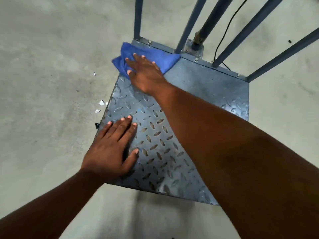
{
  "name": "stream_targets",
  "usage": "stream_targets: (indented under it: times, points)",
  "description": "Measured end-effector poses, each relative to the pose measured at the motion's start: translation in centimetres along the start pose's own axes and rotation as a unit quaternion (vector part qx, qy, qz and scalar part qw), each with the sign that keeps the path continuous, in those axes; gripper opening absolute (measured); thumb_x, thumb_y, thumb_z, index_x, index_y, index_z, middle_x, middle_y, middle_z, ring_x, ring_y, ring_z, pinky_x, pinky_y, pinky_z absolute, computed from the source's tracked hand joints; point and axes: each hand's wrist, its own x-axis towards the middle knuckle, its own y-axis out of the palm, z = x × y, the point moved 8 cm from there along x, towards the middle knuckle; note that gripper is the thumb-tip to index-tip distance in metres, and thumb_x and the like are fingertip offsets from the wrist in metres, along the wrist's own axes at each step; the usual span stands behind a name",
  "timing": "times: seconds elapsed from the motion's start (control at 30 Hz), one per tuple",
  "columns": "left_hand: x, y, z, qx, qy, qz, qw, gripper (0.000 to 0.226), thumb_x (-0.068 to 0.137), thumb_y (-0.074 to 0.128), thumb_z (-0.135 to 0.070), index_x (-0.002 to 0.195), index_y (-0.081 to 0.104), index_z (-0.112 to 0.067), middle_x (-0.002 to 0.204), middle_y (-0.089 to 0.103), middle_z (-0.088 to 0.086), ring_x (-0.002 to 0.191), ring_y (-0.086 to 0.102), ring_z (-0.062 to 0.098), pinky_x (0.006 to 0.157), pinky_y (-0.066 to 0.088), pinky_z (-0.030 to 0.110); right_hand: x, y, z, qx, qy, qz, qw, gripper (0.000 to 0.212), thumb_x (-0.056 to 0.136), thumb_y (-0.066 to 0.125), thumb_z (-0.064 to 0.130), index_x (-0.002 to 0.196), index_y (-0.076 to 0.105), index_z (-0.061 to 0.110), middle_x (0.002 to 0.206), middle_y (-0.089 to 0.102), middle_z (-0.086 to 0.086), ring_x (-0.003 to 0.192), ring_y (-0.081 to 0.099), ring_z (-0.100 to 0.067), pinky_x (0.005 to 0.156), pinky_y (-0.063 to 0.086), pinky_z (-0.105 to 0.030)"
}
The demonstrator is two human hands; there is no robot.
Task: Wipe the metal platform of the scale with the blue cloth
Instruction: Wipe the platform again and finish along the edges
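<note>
The blue cloth [148, 57] lay bunched at the far left corner of the scale's checker-plate platform [198, 94], beside the blue uprights [138, 18]. The right hand [145, 73] pressed it flat, fingers spread and straight. The left hand [110, 147] rested flat, fingers extended, on the near left edge of the platform, seemingly bracing. Wiping looked under way at that corner; the near and right areas probably remained. Paper scraps [100, 105] lay on the concrete floor [43, 83] alongside.
</note>
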Motion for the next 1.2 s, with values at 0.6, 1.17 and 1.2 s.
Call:
stream_targets:
  times: [0.6, 1.17, 1.2]
  points:
    - [0.5, -0.7, -1.1, 0.006, 0.028, -0.053, 0.998, 0.083, 0.096, 0.046, -0.058, 0.164, 0.044, -0.01, 0.174, 0.037, 0.013, 0.158, 0.038, 0.035, 0.131, 0.02, 0.05, -26.9, -0.1, -28.5, 0.02, 0.301, -0.147, 0.942, 0.06, 0.107, 0.033, 0.043, 0.162, 0.03, 0.021, 0.17, 0.02, -0.014, 0.157, 0.017, -0.032, 0.129, 0.015, -0.047]
    - [0.4, -1.2, -1.6, 0.011, 0.029, -0.058, 0.998, 0.079, 0.099, 0.044, -0.055, 0.164, 0.044, -0.01, 0.173, 0.036, 0.016, 0.159, 0.037, 0.036, 0.131, 0.021, 0.053, -30.8, 3.9, -19.1, -0.049, 0.152, -0.128, 0.979, 0.056, 0.106, 0.033, 0.043, 0.159, 0.039, 0.025, 0.167, 0.032, -0.008, 0.154, 0.028, -0.033, 0.124, 0.024, -0.056]
    - [0.4, -1.2, -1.6, 0.014, 0.027, -0.06, 0.998, 0.076, 0.101, 0.043, -0.053, 0.164, 0.044, -0.01, 0.173, 0.036, 0.016, 0.159, 0.037, 0.036, 0.131, 0.021, 0.053, -29.9, 4.1, -17.2, -0.054, 0.108, -0.115, 0.986, 0.056, 0.106, 0.033, 0.043, 0.159, 0.038, 0.025, 0.168, 0.03, -0.009, 0.155, 0.026, -0.033, 0.124, 0.024, -0.057]
